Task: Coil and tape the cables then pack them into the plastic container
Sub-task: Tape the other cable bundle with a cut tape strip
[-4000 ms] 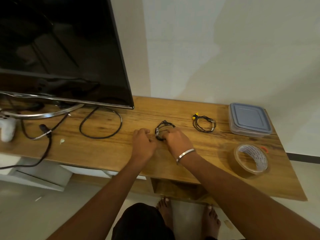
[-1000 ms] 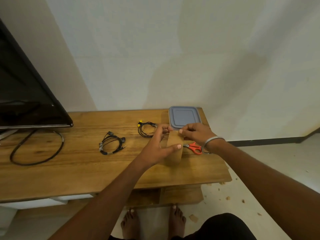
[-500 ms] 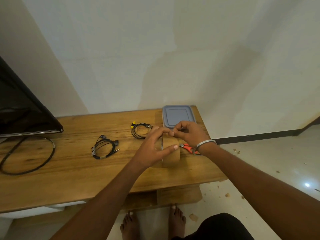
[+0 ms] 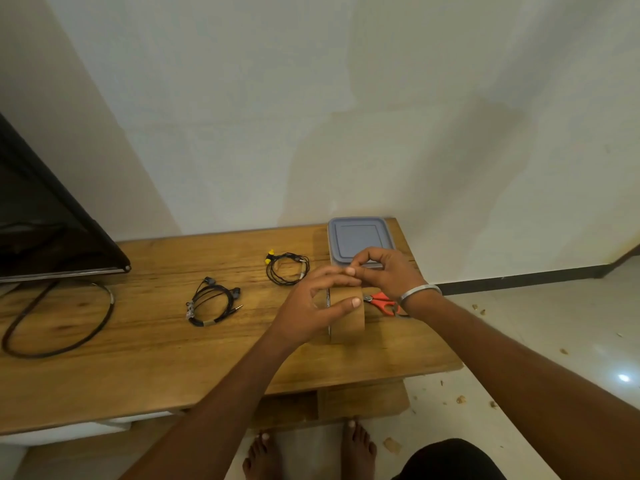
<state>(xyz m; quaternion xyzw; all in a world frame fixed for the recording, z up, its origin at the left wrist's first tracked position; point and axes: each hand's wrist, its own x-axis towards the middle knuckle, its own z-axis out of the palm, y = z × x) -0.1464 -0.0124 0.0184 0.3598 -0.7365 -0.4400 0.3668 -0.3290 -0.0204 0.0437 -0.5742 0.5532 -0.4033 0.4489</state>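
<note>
Left-hand grip (image 4: 311, 306) is wrapped round the tape roll (image 4: 346, 317) stood on the bench (image 4: 138, 358) while right fingertips (image 4: 350, 270) pick at its top, probably hunting the tape end, so next up is peeling a strip for the yellow-tipped cable coil (image 4: 285, 268).

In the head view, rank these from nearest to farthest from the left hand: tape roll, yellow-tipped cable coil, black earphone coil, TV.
1. tape roll: held upright in the left hand.
2. yellow-tipped cable coil: just behind the hand.
3. black earphone coil: farther left on the table.
4. TV: far left end.
</note>
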